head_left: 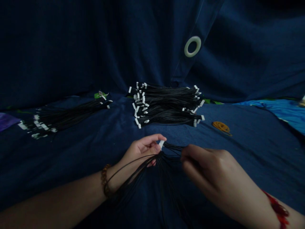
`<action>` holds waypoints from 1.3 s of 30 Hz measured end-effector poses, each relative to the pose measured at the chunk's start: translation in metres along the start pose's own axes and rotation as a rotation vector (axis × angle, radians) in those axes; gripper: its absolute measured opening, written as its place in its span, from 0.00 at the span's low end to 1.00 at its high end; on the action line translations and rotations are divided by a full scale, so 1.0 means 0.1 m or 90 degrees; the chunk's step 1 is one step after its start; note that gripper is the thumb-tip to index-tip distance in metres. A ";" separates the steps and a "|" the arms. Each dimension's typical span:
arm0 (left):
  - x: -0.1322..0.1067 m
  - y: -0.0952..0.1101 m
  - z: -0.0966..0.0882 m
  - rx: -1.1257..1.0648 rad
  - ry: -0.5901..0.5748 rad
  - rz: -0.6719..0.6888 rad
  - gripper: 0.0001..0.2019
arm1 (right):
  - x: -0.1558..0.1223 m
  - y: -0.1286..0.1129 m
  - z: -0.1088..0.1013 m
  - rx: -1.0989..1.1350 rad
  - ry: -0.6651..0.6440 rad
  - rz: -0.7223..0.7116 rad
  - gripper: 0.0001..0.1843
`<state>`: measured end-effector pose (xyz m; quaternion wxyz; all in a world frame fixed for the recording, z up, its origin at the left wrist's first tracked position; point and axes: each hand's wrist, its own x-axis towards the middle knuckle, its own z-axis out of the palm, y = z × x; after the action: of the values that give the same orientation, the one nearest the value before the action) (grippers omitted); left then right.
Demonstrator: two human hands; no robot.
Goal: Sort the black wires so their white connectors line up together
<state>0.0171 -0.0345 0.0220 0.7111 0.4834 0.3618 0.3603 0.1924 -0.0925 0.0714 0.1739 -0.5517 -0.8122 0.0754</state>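
Note:
My left hand [143, 150] is closed around a loose bunch of thin black wires [164, 159], with its thumb and forefinger pinching a small white connector [161, 144] at the wires' end. My right hand [209, 168] is closed in a pinch on the same wires just right of the left hand. The wires trail down toward me over the dark blue cloth [71, 152]. A beaded bracelet [105, 183] is on my left wrist and a red band [277, 208] on my right.
A stacked pile of black wires with white connectors [166, 105] lies beyond my hands. Another flatter bundle [64, 116] lies at the left. Orange rubber bands [221, 126] sit at the right. A white ring [192, 46] hangs on the blue fabric behind. Light blue cloth [283, 113] is far right.

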 end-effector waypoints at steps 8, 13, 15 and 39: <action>-0.03 0.03 0.01 0.010 -0.004 0.023 0.15 | -0.01 0.01 0.00 -0.033 -0.041 0.019 0.14; -0.04 0.03 0.02 -0.001 0.003 0.030 0.15 | 0.00 0.02 -0.02 -0.019 -0.052 0.016 0.15; -0.04 0.02 0.02 0.006 -0.002 0.028 0.15 | 0.00 0.02 -0.03 -0.007 -0.051 0.019 0.15; 0.01 -0.11 -0.04 0.034 -0.078 0.012 0.14 | 0.01 0.04 0.16 0.049 0.031 -0.026 0.11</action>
<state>0.0161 -0.0345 0.0099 0.7153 0.5265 0.3229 0.3268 0.1894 -0.0892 0.0554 0.2167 -0.5294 -0.8154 0.0895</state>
